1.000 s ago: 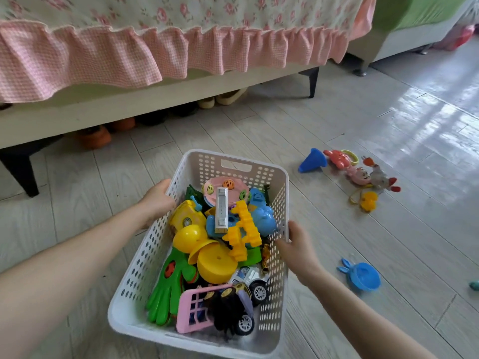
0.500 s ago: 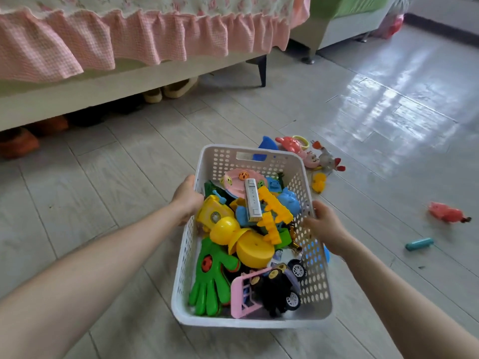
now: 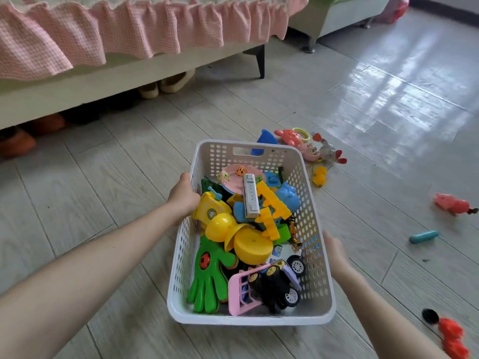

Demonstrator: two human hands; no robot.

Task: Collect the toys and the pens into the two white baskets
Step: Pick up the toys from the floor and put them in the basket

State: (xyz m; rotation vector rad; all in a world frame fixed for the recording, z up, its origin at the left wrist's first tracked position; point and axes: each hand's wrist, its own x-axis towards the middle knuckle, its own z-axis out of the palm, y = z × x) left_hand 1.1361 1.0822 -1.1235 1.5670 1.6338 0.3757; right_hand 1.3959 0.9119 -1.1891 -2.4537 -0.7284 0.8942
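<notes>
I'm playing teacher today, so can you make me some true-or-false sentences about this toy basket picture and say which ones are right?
1. A teal tube lies on the floor, to the right of the white basket. True.
2. The green toy hand lies on the floor. False: it lies inside the basket, at the near end.
3. The left hand and the right hand each hold a long side of the basket. True.
4. The small yellow toy sits in the basket. False: it is on the floor, just outside the basket's far right corner.
</notes>
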